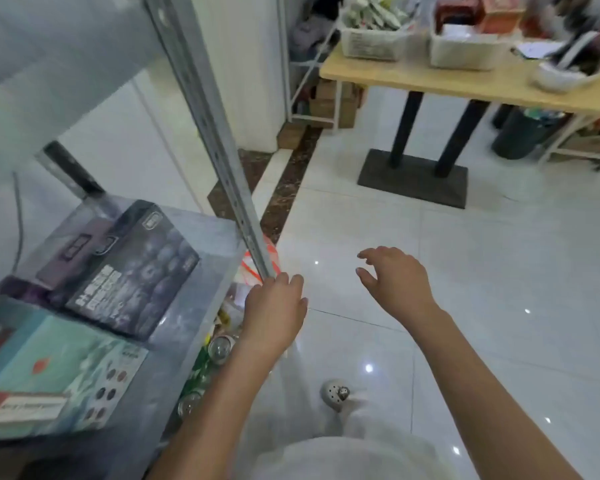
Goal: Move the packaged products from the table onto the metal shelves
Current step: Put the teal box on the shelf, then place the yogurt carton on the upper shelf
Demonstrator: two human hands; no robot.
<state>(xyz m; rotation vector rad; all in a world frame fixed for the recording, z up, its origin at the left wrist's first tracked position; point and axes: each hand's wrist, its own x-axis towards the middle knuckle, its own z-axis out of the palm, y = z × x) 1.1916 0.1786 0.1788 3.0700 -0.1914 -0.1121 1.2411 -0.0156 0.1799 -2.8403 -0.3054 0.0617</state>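
Two hands reach forward at waist height beside a shelving unit. The left hand [274,308] shows its back to the camera, with fingers loosely bent and nothing visible in its grasp. Its fingertips lie just beside the lower end of the slotted upright [201,109]; contact cannot be told. The right hand [397,282] hovers over the tiled floor [499,271], its fingers spread and slightly bent, holding nothing.

On the grey metal shelf [194,306] at left lie two packaged products. A dark purple box [125,268] sits farther back, and a teal box [49,368] sits nearer the camera, their edges close together. Beneath the shelf edge, drink cans [219,346] stand on the floor.

Well apart, at upper right, a pale wooden worktop [430,81] on dark legs carries two white baskets [371,46] [465,55]. The baskets are filled with blurred packaged goods, with red boxes [499,10] behind them.
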